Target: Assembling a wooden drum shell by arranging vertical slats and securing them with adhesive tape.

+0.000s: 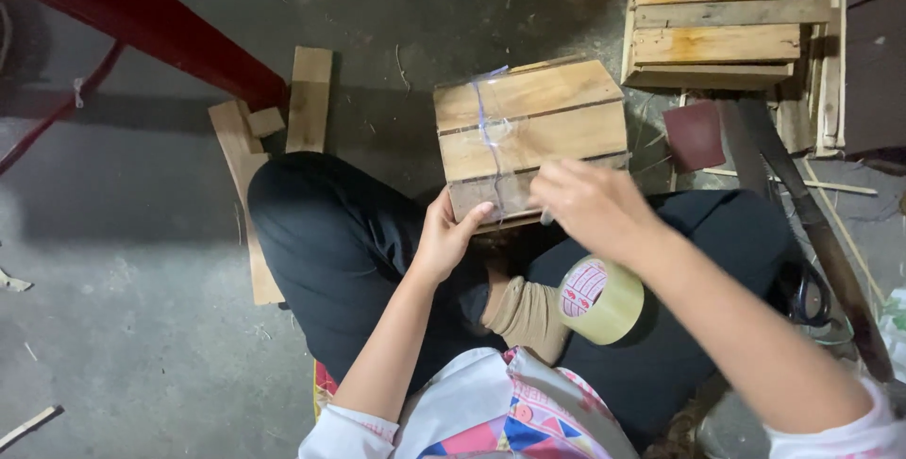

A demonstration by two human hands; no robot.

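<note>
Gripping crate (pixel 531 133) near edge: left hand (pixel 444 237), fingers curled on it | right hand (pixel 590 202) pinching tape strip at crate front | tape roll (pixel 600 300) below wrist

**A rough woodworking floor**

A small workshop is suggested, where work is done seated on the ground. A bare, dusty concrete floor (pixel 142 261) is seen, littered with wood offcuts (pixel 310 99) and thin splinters. Slatted wooden crates (pixel 717 16) are stacked at the upper right, with loose battens (pixel 830 63) leaned beside them. A red painted metal beam (pixel 142 20) is seen crossing the upper left corner.
</note>
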